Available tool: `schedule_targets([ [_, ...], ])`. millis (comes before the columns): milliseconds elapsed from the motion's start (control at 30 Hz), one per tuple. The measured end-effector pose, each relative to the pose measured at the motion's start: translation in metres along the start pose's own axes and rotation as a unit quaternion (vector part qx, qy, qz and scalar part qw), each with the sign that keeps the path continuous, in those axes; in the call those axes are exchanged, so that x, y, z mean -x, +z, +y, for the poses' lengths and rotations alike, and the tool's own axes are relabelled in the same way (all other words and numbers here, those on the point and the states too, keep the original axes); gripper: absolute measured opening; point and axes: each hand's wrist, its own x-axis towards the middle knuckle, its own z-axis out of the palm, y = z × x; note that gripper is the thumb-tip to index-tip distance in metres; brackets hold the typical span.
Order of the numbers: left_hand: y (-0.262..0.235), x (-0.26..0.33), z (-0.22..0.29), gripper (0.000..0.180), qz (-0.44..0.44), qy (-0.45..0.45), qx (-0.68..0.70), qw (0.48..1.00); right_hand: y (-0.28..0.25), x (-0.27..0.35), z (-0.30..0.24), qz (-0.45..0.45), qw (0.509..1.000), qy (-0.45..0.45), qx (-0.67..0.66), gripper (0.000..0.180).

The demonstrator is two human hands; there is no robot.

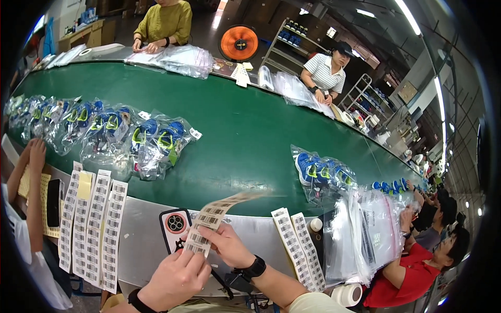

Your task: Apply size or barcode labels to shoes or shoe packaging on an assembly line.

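Observation:
Both hands pinch one long strip of barcode labels (213, 215) over the metal ledge. My left hand (177, 277) grips its lower end between thumb and fingers. Higher up, my right hand (229, 246) holds the strip by its edge, and the far end curls over the green belt, blurred. Partly behind the strip lies a phone (169, 241) in a case. Left of my hands, several label sheets (95, 229) lie side by side on the ledge. Two more label strips (298, 250) rest to the right of my right hand.
Bagged blue shoes (156, 138) line the green belt (235, 130) at left; another bagged pair (321, 169) sits at right. A stack of clear plastic bags (360, 235) and a white roll (346, 295) are at near right. Co-workers stand or sit around the belt.

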Motion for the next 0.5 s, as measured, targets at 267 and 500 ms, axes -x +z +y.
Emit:
schedule_targets([
  [267,0.011,0.015,0.01,0.025,-0.05,-0.066,0.068,0.994,-0.083,-0.005,-0.002,0.161,0.971,-0.117,-0.131,0.02],
  [500,0.004,-0.015,0.012,0.024,-0.085,-0.17,0.297,0.936,-0.086,0.016,0.003,0.03,0.977,-0.018,-0.21,0.016],
])
